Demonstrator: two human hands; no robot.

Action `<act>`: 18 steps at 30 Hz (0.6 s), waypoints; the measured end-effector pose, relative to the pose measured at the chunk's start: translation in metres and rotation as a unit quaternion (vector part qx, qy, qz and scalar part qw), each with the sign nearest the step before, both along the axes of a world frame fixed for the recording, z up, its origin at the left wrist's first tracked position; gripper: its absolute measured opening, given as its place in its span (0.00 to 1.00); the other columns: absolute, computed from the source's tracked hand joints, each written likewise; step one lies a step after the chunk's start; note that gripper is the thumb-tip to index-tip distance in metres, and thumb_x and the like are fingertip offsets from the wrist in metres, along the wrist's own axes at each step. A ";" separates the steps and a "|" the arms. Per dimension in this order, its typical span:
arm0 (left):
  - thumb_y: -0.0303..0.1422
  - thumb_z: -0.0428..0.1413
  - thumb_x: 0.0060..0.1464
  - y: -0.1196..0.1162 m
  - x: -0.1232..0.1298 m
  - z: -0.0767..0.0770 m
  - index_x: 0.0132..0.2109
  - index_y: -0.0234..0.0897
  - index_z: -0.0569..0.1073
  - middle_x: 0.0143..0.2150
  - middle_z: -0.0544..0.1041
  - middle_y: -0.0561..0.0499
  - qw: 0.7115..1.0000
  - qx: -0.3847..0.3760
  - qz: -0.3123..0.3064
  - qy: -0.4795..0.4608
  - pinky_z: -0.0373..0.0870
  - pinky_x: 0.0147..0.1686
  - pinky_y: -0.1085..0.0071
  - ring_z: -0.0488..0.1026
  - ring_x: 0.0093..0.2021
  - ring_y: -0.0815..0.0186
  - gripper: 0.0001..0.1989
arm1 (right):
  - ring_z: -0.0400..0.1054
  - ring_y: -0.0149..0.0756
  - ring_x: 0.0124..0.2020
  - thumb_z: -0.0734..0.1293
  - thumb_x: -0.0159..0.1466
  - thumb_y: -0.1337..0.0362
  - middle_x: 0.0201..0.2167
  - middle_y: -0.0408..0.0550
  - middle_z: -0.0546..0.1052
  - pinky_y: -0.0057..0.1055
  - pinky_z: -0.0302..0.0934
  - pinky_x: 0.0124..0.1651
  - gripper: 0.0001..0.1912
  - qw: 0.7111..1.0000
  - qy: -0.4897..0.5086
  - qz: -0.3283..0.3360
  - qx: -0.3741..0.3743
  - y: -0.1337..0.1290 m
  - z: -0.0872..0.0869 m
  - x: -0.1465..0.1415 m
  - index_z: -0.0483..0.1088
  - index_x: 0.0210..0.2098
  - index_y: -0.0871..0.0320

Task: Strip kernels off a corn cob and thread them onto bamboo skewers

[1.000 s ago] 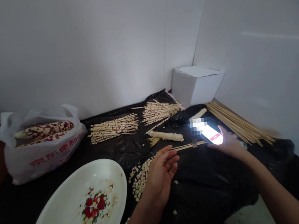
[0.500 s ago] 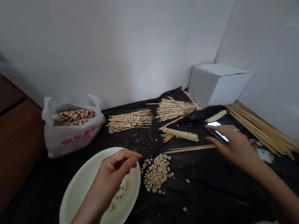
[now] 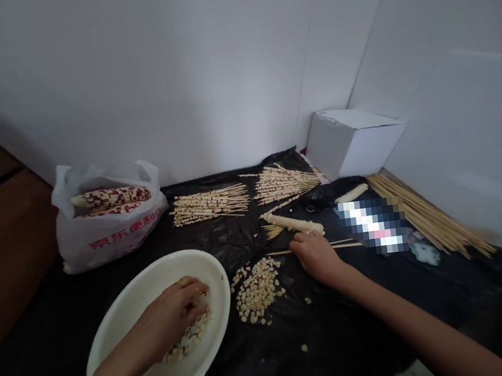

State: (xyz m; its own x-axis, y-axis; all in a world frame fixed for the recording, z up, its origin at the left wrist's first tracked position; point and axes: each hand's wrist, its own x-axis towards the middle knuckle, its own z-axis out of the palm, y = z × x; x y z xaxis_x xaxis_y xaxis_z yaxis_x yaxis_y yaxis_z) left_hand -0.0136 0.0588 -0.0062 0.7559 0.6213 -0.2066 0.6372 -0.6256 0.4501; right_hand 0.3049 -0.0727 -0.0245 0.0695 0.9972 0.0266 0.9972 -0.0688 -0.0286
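Observation:
My left hand (image 3: 179, 309) reaches into a white bowl (image 3: 123, 301), fingers bent with a gap between thumb and fingers, just above loose corn kernels (image 3: 189, 339). Nothing shows in its grip. On the right, my right hand (image 3: 317, 256) has its fingers closed on the thin bamboo skewers (image 3: 344, 245) lying across the black sheet; the fingertips are partly hidden. A stripped corn cob (image 3: 299, 223) lies just beyond those fingers. Between my hands sits a heap of pale and purple kernels (image 3: 259, 291).
Kernel-threaded skewers lie in a left pile (image 3: 207, 204) and a right pile (image 3: 280, 183). A plastic bag (image 3: 109, 227) holds corn ears. At right are a white box (image 3: 355, 141), long bare sticks (image 3: 428, 215), another cob (image 3: 352, 193) and a pixelated, bright-screened device (image 3: 370, 226).
My right hand has let go of the phone-like device, now lying on the sheet, and moved left to the skewers. My left hand has gone down into the bowl and its pinch has loosened.

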 end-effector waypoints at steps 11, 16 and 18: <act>0.26 0.48 0.46 -0.013 0.017 0.008 0.28 0.39 0.70 0.31 0.75 0.51 0.999 -0.006 -0.012 0.052 0.58 0.32 0.68 0.69 0.30 0.63 0.07 | 0.71 0.36 0.39 0.59 0.71 0.64 0.36 0.49 0.79 0.32 0.61 0.42 0.13 0.982 0.082 0.118 0.120 0.052 0.076 -0.062 0.75 0.45 0.57; 0.26 0.48 0.48 -0.015 0.015 0.012 0.27 0.39 0.72 0.28 0.75 0.52 1.000 -0.011 0.003 0.028 0.58 0.30 0.69 0.69 0.29 0.63 0.09 | 0.70 0.34 0.38 0.57 0.72 0.63 0.38 0.47 0.79 0.29 0.58 0.39 0.15 0.952 0.128 0.201 0.190 0.076 0.105 -0.110 0.73 0.49 0.55; 0.27 0.48 0.50 -0.013 0.007 0.020 0.32 0.40 0.75 0.28 0.76 0.52 0.998 -0.054 0.014 0.010 0.61 0.30 0.69 0.70 0.29 0.63 0.11 | 0.71 0.35 0.38 0.57 0.72 0.64 0.39 0.48 0.79 0.29 0.59 0.39 0.15 0.939 0.149 0.231 0.206 0.078 0.108 -0.120 0.74 0.49 0.57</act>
State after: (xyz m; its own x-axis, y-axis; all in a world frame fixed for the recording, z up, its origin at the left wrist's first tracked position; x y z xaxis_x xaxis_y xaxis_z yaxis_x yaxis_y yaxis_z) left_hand -0.0067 0.0458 0.0135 0.7329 0.6162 -0.2884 0.6641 -0.5557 0.5002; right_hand 0.1850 0.0053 0.0839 -0.3028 0.8321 0.4646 0.8617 0.4473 -0.2396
